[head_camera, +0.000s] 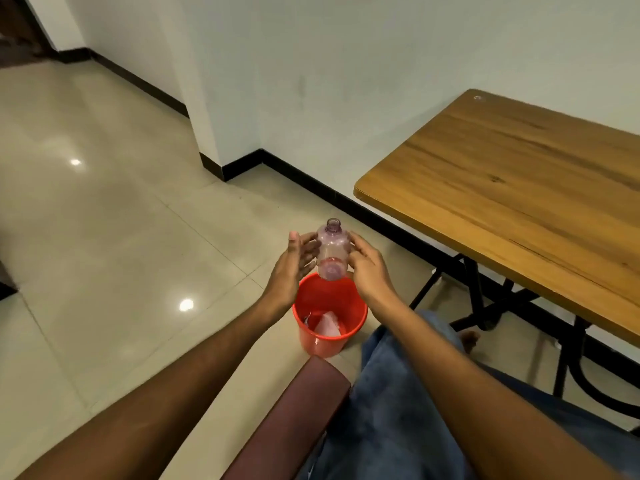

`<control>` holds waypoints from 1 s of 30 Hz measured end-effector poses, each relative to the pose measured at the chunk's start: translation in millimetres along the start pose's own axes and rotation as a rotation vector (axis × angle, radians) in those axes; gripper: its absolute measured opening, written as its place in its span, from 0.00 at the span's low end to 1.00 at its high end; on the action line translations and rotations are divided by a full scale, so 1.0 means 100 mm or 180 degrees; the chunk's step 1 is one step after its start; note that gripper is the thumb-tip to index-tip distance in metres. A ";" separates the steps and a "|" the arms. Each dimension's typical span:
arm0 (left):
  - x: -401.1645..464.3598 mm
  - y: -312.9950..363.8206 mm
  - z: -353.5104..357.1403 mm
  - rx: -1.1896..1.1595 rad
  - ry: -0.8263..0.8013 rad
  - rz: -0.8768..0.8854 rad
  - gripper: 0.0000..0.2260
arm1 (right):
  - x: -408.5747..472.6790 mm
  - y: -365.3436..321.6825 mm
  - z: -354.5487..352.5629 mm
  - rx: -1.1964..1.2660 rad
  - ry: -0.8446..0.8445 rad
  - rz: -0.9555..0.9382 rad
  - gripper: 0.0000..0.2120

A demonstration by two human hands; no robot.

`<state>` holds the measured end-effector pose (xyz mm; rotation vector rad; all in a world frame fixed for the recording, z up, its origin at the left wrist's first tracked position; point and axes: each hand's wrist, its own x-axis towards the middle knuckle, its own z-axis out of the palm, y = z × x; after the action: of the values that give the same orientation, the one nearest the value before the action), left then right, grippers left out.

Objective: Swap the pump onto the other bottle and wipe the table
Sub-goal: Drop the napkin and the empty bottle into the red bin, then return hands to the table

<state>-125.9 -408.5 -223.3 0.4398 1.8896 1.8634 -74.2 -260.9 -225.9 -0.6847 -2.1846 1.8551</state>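
Note:
A clear, purple-tinted bottle (332, 251) with an open neck and no pump hangs upright over a red bin (322, 344) on the floor. My right hand (367, 268) grips the bottle from its right side, fingers curled against it. My left hand (294, 265) is at the bottle's left side with its fingers straight, their tips touching the bottle. No pump and no second bottle are in view. The wooden table (502, 174) stands to the right, with nothing on the part I can see.
A pale crumpled piece (327, 325) lies inside the bin. I sit on a maroon seat (294, 420), my jeans-clad leg (391, 393) stretched toward the table's black metal frame (478, 299). A glossy tiled floor spreads to the left, and a white wall with black skirting lies behind.

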 end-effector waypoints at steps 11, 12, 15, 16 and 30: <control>0.45 -0.53 0.01 0.1342 0.0428 -0.0318 0.29 | 0.40 0.48 -0.16 -0.0884 0.0512 0.0521 0.24; 0.44 -0.53 0.00 0.1359 0.0468 -0.0227 0.29 | 0.37 0.48 -0.18 -0.0925 0.0539 0.0445 0.24; 0.37 -0.36 0.05 0.1434 0.0574 0.0095 0.28 | 0.21 0.40 -0.31 -0.1048 0.0540 0.0103 0.24; 0.35 -0.27 0.09 0.1422 0.0645 0.0228 0.27 | 0.14 0.34 -0.35 -0.1077 0.0540 -0.0043 0.23; -0.26 1.90 1.38 0.0773 0.1110 0.2564 0.09 | -1.65 -1.12 -1.64 -0.1545 0.1478 -0.2336 0.19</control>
<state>-47.6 -297.7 -30.2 1.1607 2.4141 2.3069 116.4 -205.0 -61.2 -0.2655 -2.1439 0.7359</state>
